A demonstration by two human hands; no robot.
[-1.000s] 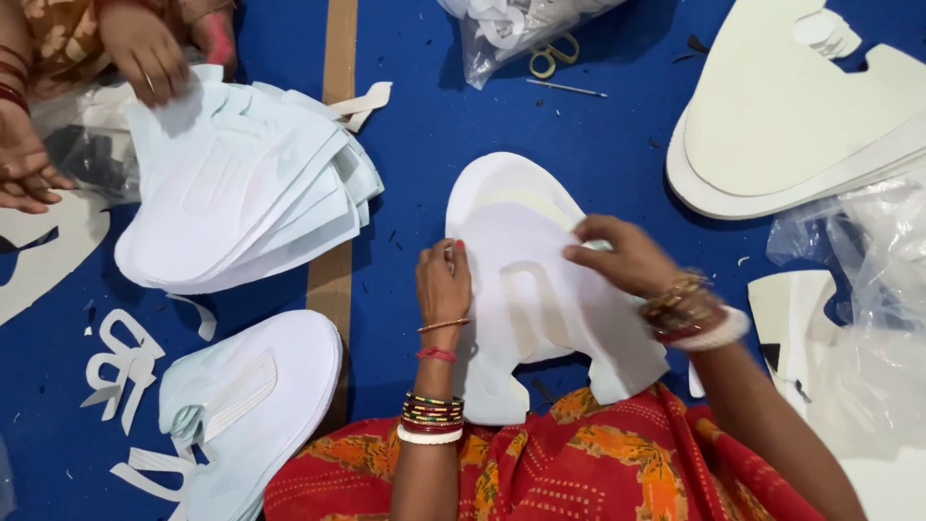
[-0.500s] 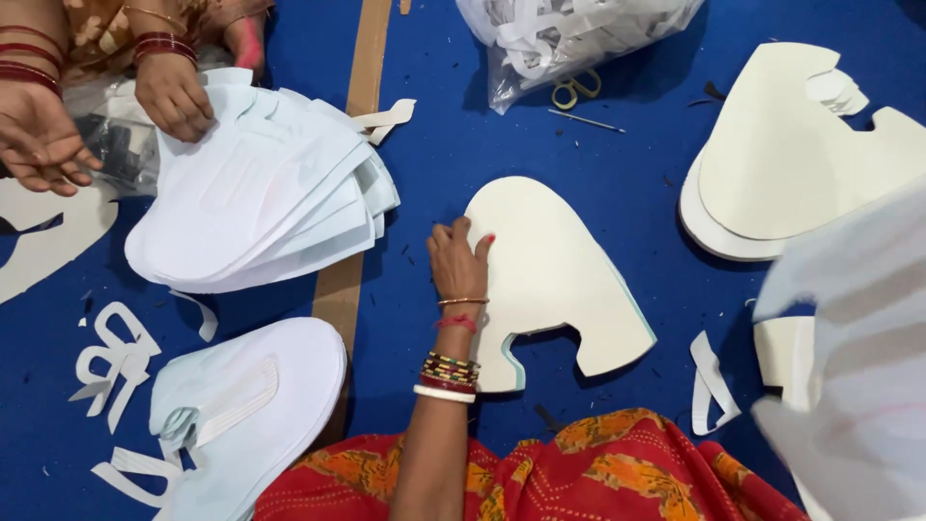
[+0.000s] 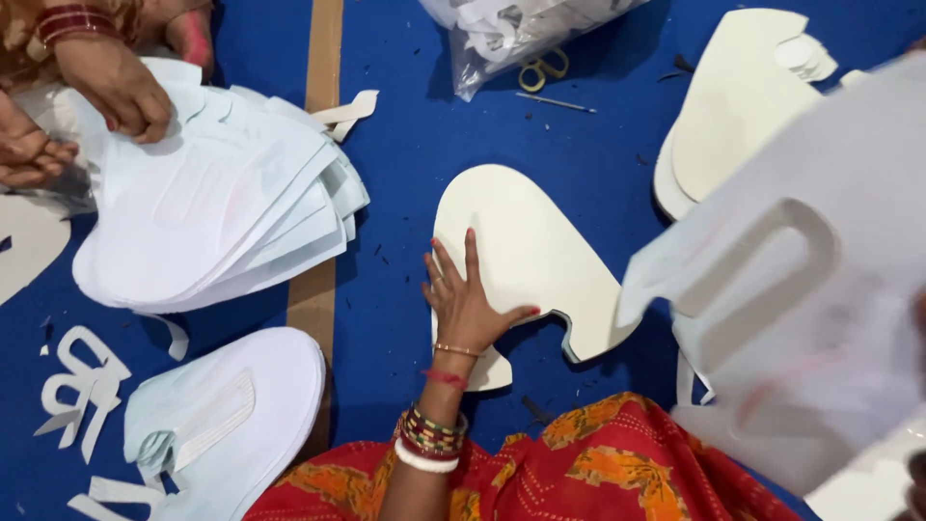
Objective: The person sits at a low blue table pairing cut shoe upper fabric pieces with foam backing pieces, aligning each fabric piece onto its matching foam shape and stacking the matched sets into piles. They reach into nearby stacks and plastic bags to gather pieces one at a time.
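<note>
My left hand (image 3: 466, 307) lies flat on the cream cutout (image 3: 526, 256), fingers spread, palm down — pressing, not gripping, nothing clenched in it. My guess is that it pins the stack to the blue mat (image 3: 405, 154) so it won't slide. The cutout sits mid-mat, just in front of my knees, its notched edge toward my lap.

My right hand (image 3: 916, 482) is barely in frame at the lower right corner, blurred; I cannot tell how its fingers close. A white sheet (image 3: 801, 289) with a long slot punched in it hangs close to the camera on that side, tilted and lifted off the mat — held up by that hand, I judge, since nothing else supports it.

Up right, a second cream stack (image 3: 743, 106) lies apart from mine, probably sorted by kind. Top centre, a clear bag (image 3: 502, 34) of scraps with yellow scissors (image 3: 542, 69) touching its edge and a thin pin just beside.

Left, a fanned pile (image 3: 212, 222) of white sheets — another person's hands (image 3: 116, 82) rest on its upper edge. Below it a neater white pile (image 3: 241, 405), and loose offcuts (image 3: 77, 386) at the far left, kept out of the working area.
</note>
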